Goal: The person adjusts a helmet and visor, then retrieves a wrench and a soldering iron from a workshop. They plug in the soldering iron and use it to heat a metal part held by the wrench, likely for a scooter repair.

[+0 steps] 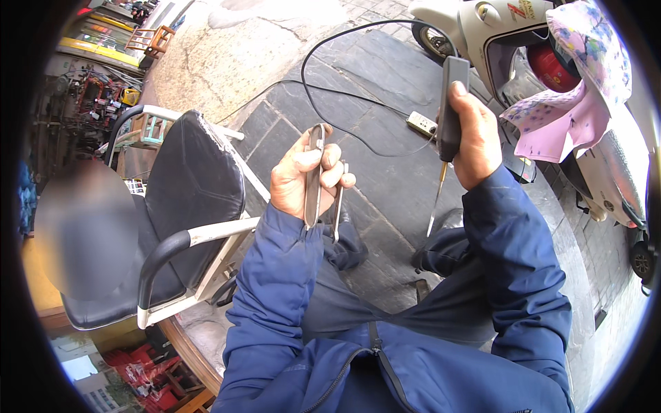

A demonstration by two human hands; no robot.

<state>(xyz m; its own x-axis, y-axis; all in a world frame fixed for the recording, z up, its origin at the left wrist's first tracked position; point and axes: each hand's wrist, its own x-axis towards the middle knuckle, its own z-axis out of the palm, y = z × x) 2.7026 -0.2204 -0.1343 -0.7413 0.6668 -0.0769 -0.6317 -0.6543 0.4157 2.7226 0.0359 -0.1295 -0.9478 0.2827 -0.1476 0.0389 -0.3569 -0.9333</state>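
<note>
My left hand (292,175) is closed on two narrow, flat metal pieces, one (312,199) in front and the other (339,217) hanging behind it, both roughly upright. My right hand (473,138) grips a black corded tool (454,72) with a long thin metal shaft (434,210) pointing down. The shaft is to the right of the metal pieces, apart from them. The tool's black cord (310,58) loops above my hands, and a light-coloured power strip (421,122) lies on the dark paving (379,179) between and beyond them.
A black padded chair (193,172) with white frame stands at my left, partly covered by a blurred patch. A white scooter (475,20) with a pink floral cover (578,117) is at the right. Cluttered shelves and goods (96,96) fill the far left.
</note>
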